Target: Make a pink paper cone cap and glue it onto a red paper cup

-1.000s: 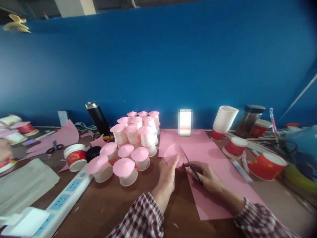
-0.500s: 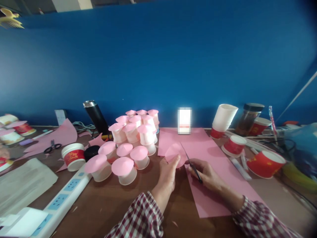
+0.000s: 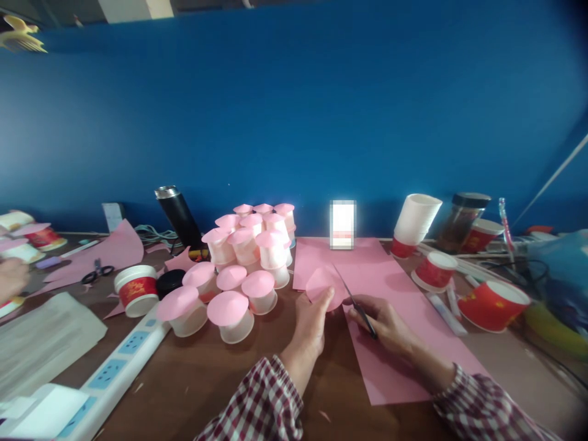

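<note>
Between thumb and fingers, my left hand [image 3: 312,321] grips a round piece of pink paper [image 3: 325,282] by its lower edge. My right hand [image 3: 383,321] is closed on dark-handled scissors [image 3: 362,313], whose blades point up and left at the disc's right side. Whether the blades touch the paper I cannot tell. Under the right hand lies a large pink paper sheet [image 3: 399,355]. To the left of my hands stand several upturned paper cups capped with pink paper cones [image 3: 227,308].
A white power strip [image 3: 113,370] runs along the left front. A black flask [image 3: 179,217] leans behind the cups. To the right are stacked white cups [image 3: 416,217] and red paper cups [image 3: 493,304]. Another person's hand [image 3: 11,278] shows at the far left edge.
My two hands, the paper disc and the scissors have hardly moved. At the far left, the other person's hand has come further into view.
</note>
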